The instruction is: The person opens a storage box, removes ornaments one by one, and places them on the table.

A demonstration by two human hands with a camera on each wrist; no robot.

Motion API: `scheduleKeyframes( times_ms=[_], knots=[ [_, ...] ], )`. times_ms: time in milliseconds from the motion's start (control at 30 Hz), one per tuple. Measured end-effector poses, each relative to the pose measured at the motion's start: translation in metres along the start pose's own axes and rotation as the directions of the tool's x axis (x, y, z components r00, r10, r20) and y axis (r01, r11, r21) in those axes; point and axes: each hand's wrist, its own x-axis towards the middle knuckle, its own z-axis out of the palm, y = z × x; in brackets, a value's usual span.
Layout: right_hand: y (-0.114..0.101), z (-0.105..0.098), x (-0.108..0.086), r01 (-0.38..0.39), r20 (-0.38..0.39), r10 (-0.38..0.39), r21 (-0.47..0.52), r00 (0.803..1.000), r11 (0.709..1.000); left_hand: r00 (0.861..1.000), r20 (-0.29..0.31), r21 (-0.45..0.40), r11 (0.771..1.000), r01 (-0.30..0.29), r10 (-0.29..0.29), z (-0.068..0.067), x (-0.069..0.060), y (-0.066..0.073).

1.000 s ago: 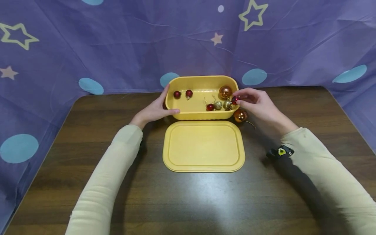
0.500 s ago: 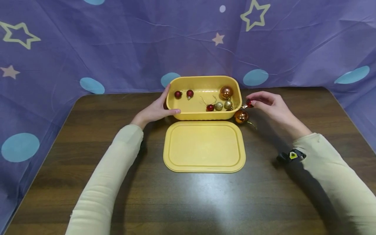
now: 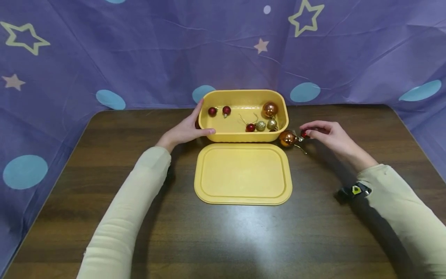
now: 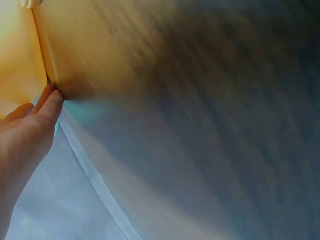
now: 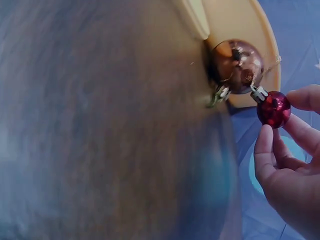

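The left hand [image 3: 184,131] grips the left end of the yellow box [image 3: 240,137], thumb over the front rim; the left wrist view shows its fingers at the box wall. Between thumb and fingertips the right hand [image 3: 336,140] pinches a small red ball [image 5: 274,110] by its sides, its metal cap pointing away from the palm. Beside the box's right front corner lies a copper ball [image 3: 287,138] on the table, close to the red one. Inside the box are red balls [image 3: 226,111], gold balls [image 3: 260,125] and a larger copper ball [image 3: 270,109].
A yellow lid [image 3: 243,174] lies flat on the wooden table [image 3: 209,240] in front of the box. Behind the table hangs a purple cloth [image 3: 156,58] with stars and dots, close to the back of the box.
The right hand has carried the red ball from the box's right rim outward to the right and toward the front of the table. The left hand still holds the box.
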Motion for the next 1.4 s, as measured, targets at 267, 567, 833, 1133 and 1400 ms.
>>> scheduleKeyframes(
  times_ms=[267,567,833,1133,1400],
  knots=[
    [0.008,-0.002,0.008,-0.056,0.056,0.064,-0.133,0.996,0.989,1.0,-0.006,0.006,1.0,0.008,-0.008,0.0,0.001,0.0],
    [0.012,-0.003,0.021,-0.062,0.111,0.081,-0.164,0.99,0.984,1.0,-0.008,0.009,1.0,0.006,-0.006,0.001,-0.001,0.002],
    [0.013,-0.002,0.024,-0.09,0.117,0.11,-0.166,0.987,0.982,1.0,-0.009,0.015,1.0,0.001,-0.001,0.001,-0.001,0.004],
    [0.012,0.0,0.025,-0.111,0.103,0.128,-0.157,0.986,0.981,1.0,-0.01,0.011,1.0,0.009,-0.009,0.0,-0.001,0.002],
    [0.008,-0.003,0.028,-0.116,0.056,0.125,-0.143,0.991,0.983,1.0,-0.013,0.021,1.0,-0.003,0.003,0.0,-0.001,0.0]
  ],
)
